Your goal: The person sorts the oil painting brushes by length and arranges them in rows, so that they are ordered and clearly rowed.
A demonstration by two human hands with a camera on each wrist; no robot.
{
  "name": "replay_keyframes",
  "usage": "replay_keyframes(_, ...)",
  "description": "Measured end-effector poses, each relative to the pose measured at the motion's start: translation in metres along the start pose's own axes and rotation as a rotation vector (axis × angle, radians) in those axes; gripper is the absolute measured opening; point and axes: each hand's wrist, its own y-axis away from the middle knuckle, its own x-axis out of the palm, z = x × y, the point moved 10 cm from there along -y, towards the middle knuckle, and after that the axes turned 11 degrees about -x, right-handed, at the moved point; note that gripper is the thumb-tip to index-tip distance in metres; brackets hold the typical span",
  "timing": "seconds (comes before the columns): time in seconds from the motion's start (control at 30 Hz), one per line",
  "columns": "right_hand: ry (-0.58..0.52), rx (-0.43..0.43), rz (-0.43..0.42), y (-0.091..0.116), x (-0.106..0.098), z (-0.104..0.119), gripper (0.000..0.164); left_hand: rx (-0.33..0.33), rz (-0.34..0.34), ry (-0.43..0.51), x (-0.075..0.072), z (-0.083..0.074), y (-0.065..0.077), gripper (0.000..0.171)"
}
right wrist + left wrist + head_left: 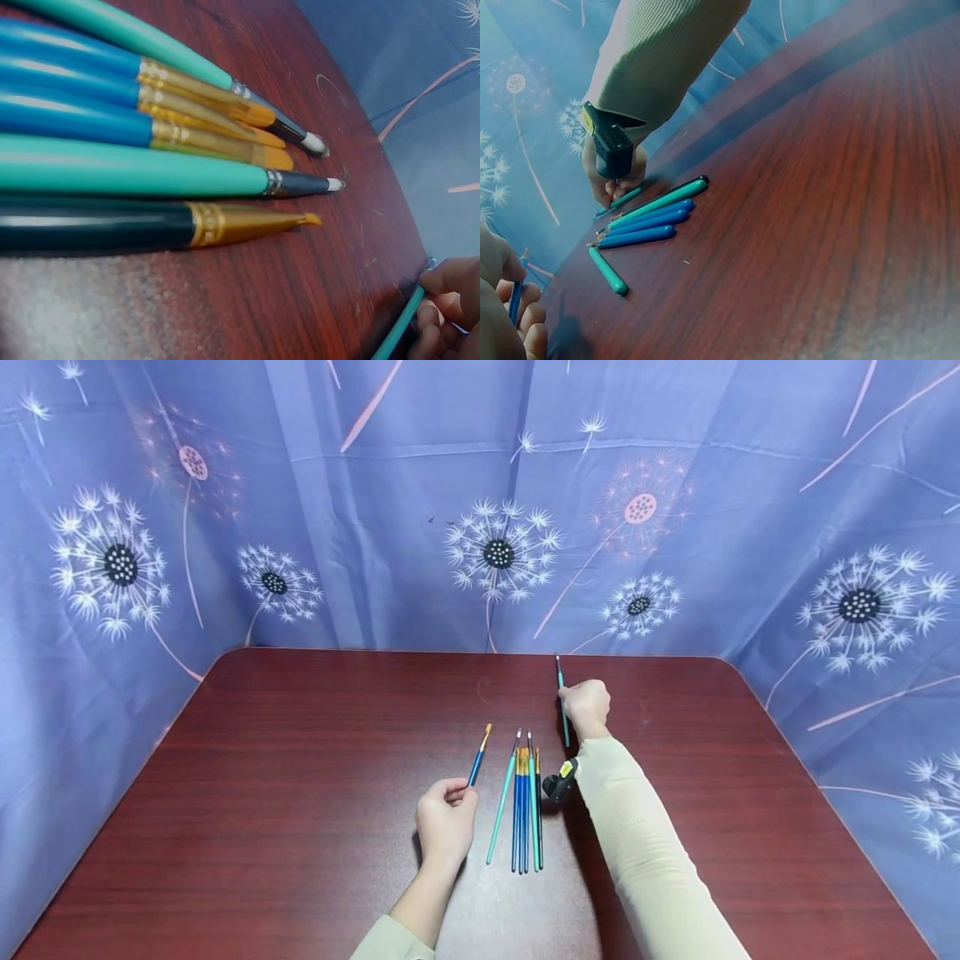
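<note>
My left hand [446, 822] pinches a blue paintbrush [477, 765] near its handle, with the orange bristles pointing up and away. Farther off, toward the table's back edge, my right hand [587, 706] grips a teal paintbrush [562, 692] with a pale tip. Between the hands several paintbrushes lie side by side: blue ones [521, 814] with golden bristles, a teal one [533, 810] and a black one [97, 223] at the right. Another teal brush [502, 814] lies slanted at the left of the row. In the left wrist view the left fingers curl round the blue handle [516, 300].
A dark red wooden table [262, 793] carries everything. Blue curtains [405, 527] with dandelion prints hang behind it and at both sides. A small black camera [558, 783] is strapped to the right wrist, close beside the row of brushes.
</note>
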Motion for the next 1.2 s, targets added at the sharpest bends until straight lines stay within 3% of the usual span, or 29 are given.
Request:
replay_keyframes(0.7,0.028,-0.027,-0.019,-0.0005,-0.0062,-0.0039,0.023,-0.052,0.02,-0.012,0.0037,0.0068,-0.0009,0.016)
replay_keyframes(1.2,-0.115,0.001,0.01,0.0037,-0.0028,-0.0039,0.018,-0.056,0.029,-0.012,0.0025,0.0059,-0.0031,0.015)
